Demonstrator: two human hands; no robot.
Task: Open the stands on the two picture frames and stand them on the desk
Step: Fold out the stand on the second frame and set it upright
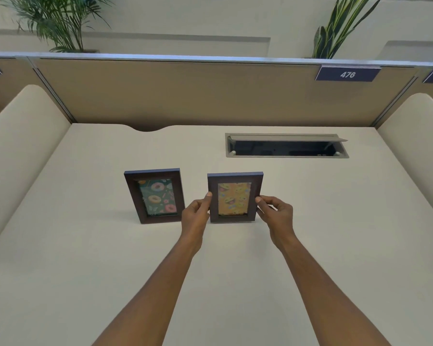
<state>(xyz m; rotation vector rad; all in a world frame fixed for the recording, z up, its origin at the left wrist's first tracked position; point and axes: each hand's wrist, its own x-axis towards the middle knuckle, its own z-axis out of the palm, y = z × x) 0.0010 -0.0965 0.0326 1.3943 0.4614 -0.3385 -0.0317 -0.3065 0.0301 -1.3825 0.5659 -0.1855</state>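
Two dark brown picture frames stand upright on the cream desk [85, 245], faces toward me. The left frame [154, 195] shows a doughnut pattern on green and stands alone, turned slightly left. The right frame [234, 197] shows yellow emoji faces. My left hand [195, 216] pinches its left edge and my right hand [275, 216] pinches its right edge. Its bottom edge rests on the desk. The stands behind both frames are hidden.
A grey cable tray [286, 156] with its lid raised is sunk into the desk at the back right. A tan partition [185, 96] with a "476" tag [347, 74] closes the back. Cream side dividers flank the desk. Two plants stand behind the partition.
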